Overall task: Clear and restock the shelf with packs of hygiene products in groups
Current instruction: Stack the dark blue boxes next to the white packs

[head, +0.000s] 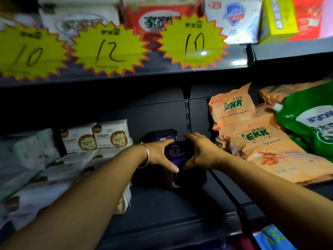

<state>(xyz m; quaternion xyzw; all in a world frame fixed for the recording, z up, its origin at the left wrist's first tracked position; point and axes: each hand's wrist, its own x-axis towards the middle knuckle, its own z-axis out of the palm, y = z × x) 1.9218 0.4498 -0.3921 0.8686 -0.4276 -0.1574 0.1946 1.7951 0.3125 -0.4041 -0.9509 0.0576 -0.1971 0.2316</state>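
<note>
On the dark shelf (162,204), both hands (182,154) clasp a purple pack (175,156) between white packs (95,137) and orange bags (261,141).

Hung along the upper shelf's front edge: three yellow starburst price tags (192,42). Piled at the lower shelf's right end: orange washing-powder bags (234,112), a green pouch (310,123) against them.

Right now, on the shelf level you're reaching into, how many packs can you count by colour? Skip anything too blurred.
Dark purple packs, between the left hand and right hand: 2 seen, maybe more hidden
White cat-print packs standing upright: 2
Orange EKK powder bags: 2 clearly, more behind
Green pouch: 1
Total clearly countable: 7
</note>
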